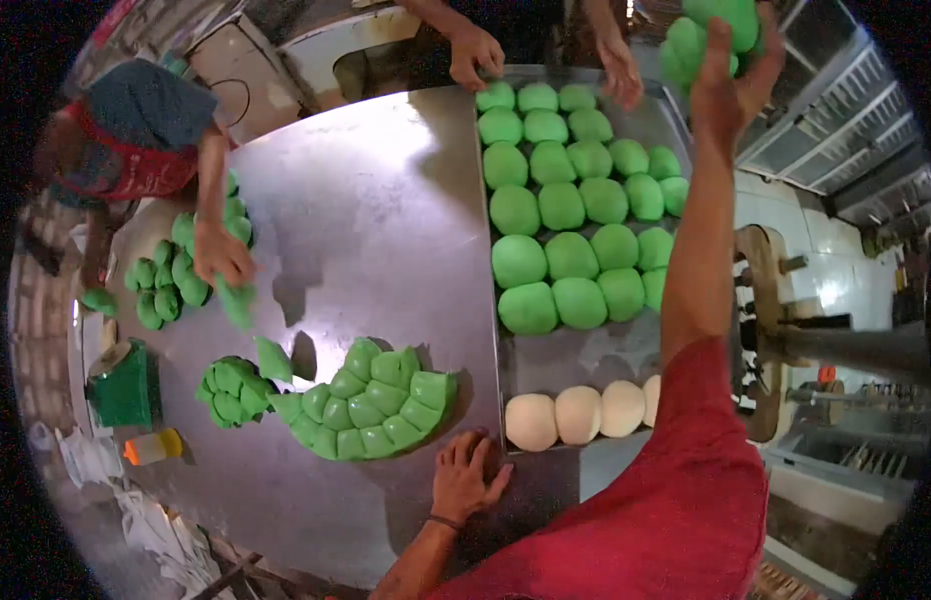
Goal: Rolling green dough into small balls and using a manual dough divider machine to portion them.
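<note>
My right hand (pixel 724 90) is raised at the top right, gripping a clump of green dough balls (pixel 684 49). Low in the middle, my left hand (pixel 467 476) rests with spread fingers on the metal table (pixel 345 255), beside the tray's near left corner. Just left of it lies a large joined sheet of scored green dough (pixel 368 409), next to a smaller green dough cluster (pixel 229 391). Rows of round green dough balls (pixel 560 206) fill much of the metal tray (pixel 544 356); a row of pale dough balls (pixel 578 414) sits at its near end, partly hidden by my right arm.
A co-worker's hand (pixel 223 255) at the left holds green dough near more green dough pieces (pixel 165 277). Across the tray are another person's two hands (pixel 476 56). A green container (pixel 124 386) and an orange-capped bottle (pixel 154 447) stand along the left edge.
</note>
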Demonstrator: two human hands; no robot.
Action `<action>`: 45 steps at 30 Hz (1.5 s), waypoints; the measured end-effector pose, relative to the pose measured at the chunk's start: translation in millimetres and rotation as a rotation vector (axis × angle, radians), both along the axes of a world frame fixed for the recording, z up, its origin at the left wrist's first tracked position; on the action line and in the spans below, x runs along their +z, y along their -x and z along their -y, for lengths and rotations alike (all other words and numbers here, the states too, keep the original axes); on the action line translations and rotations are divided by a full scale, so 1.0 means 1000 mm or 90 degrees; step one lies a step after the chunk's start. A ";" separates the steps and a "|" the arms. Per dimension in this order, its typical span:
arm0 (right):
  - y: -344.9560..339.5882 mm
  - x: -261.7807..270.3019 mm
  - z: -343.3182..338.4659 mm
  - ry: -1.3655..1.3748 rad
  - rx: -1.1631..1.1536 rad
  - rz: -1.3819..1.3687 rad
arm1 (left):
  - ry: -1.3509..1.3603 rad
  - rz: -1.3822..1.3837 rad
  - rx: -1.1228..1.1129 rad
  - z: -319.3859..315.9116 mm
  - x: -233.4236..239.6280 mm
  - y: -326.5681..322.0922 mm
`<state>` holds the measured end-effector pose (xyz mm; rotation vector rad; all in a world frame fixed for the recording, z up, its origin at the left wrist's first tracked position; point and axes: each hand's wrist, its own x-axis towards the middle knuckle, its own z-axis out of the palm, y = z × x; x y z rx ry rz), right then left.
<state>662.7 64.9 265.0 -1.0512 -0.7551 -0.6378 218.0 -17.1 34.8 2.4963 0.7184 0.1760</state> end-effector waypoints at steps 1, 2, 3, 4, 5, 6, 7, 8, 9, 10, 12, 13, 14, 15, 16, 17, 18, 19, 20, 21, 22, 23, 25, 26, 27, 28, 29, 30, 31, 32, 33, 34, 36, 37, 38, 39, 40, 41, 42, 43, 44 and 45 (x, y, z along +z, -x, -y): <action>-0.020 -0.002 -0.010 0.080 -0.316 0.254 | -0.006 -0.008 0.000 -0.002 -0.001 -0.001; -0.046 -0.018 -0.015 0.075 -0.303 0.248 | -0.009 -0.014 0.013 -0.003 0.001 -0.003; -0.080 -0.049 -0.016 0.180 -0.341 0.258 | -0.016 -0.023 0.015 -0.003 0.003 -0.006; -0.116 -0.081 -0.013 0.287 -0.387 0.273 | -0.020 -0.025 0.008 -0.004 0.005 -0.010; -0.160 -0.126 -0.009 0.611 -0.395 0.139 | -0.026 -0.028 -0.002 -0.006 0.005 -0.011; -0.185 -0.171 -0.007 0.930 -0.388 -0.014 | -0.027 -0.026 -0.004 -0.006 0.005 -0.011; -0.198 -0.226 -0.007 0.939 -0.380 -0.054 | -0.023 -0.021 -0.007 -0.004 0.004 -0.011; -0.198 -0.261 -0.016 0.949 -0.362 -0.092 | -0.019 -0.021 -0.003 -0.004 0.002 -0.009; -0.181 -0.259 -0.028 0.947 -0.349 -0.089 | -0.017 -0.025 0.009 -0.002 0.003 -0.003; -0.159 -0.258 -0.038 0.977 -0.378 -0.064 | -0.020 -0.029 0.018 -0.003 0.004 0.002; -0.122 -0.236 -0.039 1.038 -0.451 -0.004 | -0.011 -0.036 0.034 0.000 0.010 0.003; -0.125 -0.247 -0.035 1.039 -0.447 0.004 | -0.007 -0.041 0.043 0.003 0.013 0.005; -0.144 -0.258 -0.013 1.026 -0.384 -0.023 | -0.003 -0.025 0.027 0.004 0.012 0.001; -0.156 -0.268 0.008 1.011 -0.320 -0.050 | 0.005 -0.011 0.006 0.005 0.010 -0.005; -0.140 -0.269 0.010 1.092 -0.315 -0.018 | 0.007 -0.006 0.001 0.007 0.009 -0.005; -0.122 -0.273 0.019 1.176 -0.310 0.014 | 0.011 -0.003 -0.006 0.008 0.008 -0.006; -0.059 -0.258 0.007 1.094 -0.199 -0.076 | 0.008 -0.014 0.015 0.007 0.006 -0.002; 0.017 -0.233 0.003 1.011 -0.095 -0.162 | -0.002 -0.009 0.024 0.005 0.005 0.005; 0.052 -0.240 0.024 0.984 -0.194 -0.036 | -0.005 0.011 0.002 0.007 0.005 0.001; 0.106 -0.244 0.026 0.948 -0.257 0.100 | -0.010 0.030 0.009 0.005 0.004 0.005; 0.155 -0.243 0.035 1.009 -0.244 0.096 | -0.014 0.048 0.019 0.003 0.002 0.007; 0.209 -0.228 0.043 1.068 -0.220 0.104 | -0.002 0.073 0.023 0.001 0.001 0.012; 0.279 -0.232 0.078 0.971 -0.067 0.139 | 0.031 0.139 -0.002 -0.001 -0.009 0.006; 0.326 -0.221 0.088 1.016 -0.032 0.115 | 0.040 0.174 -0.006 -0.003 -0.021 0.015; 0.372 -0.209 0.101 1.063 0.002 0.095 | 0.036 0.162 0.041 0.000 -0.036 0.041; 0.400 -0.207 0.117 1.065 0.081 0.065 | 0.134 0.216 0.021 0.005 -0.054 0.061; 0.425 -0.212 0.126 1.062 0.166 0.036 | 0.224 0.272 0.004 0.003 -0.073 0.084; 0.444 -0.218 0.137 0.977 0.315 -0.048 | 0.315 0.337 -0.029 -0.001 -0.080 0.102; 0.456 -0.225 0.152 0.888 0.436 -0.149 | 0.235 0.320 -0.112 -0.010 -0.056 0.130; 0.469 -0.226 0.167 0.894 0.433 -0.146 | 0.154 0.302 -0.196 -0.029 -0.030 0.170; 0.489 -0.220 0.176 0.931 0.398 -0.019 | 0.084 0.333 -0.097 -0.050 -0.031 0.213; 0.507 -0.217 0.175 0.960 0.350 0.103 | 0.017 0.363 -0.009 -0.077 -0.034 0.253; 0.533 -0.214 0.160 0.974 0.306 0.100 | -0.045 0.336 0.259 -0.144 0.000 0.309; 0.545 -0.211 0.152 0.987 0.274 0.101 | -0.045 0.347 0.411 -0.178 0.002 0.327; 0.560 -0.208 0.140 1.000 0.240 0.100 | -0.103 0.375 0.393 -0.212 0.005 0.337; 0.578 -0.201 0.114 0.996 0.334 -0.005 | -0.157 0.404 0.374 -0.242 0.007 0.344; 0.592 -0.193 0.077 0.986 0.425 -0.110 | -0.229 0.351 0.290 -0.269 0.007 0.346; 0.602 -0.185 0.046 0.941 0.386 0.025 | -0.301 0.299 0.210 -0.289 0.010 0.341; 0.612 -0.179 0.010 0.892 0.347 0.159 | -0.291 0.309 0.203 -0.304 0.013 0.334; 0.616 -0.182 -0.032 0.850 0.314 0.244 | -0.288 0.273 0.145 -0.319 0.014 0.326; 0.607 -0.185 -0.072 0.787 0.293 0.315 | -0.281 0.245 0.075 -0.330 0.016 0.312; 0.611 -0.174 -0.106 0.831 0.245 0.374 | -0.280 0.207 0.014 -0.338 0.014 0.311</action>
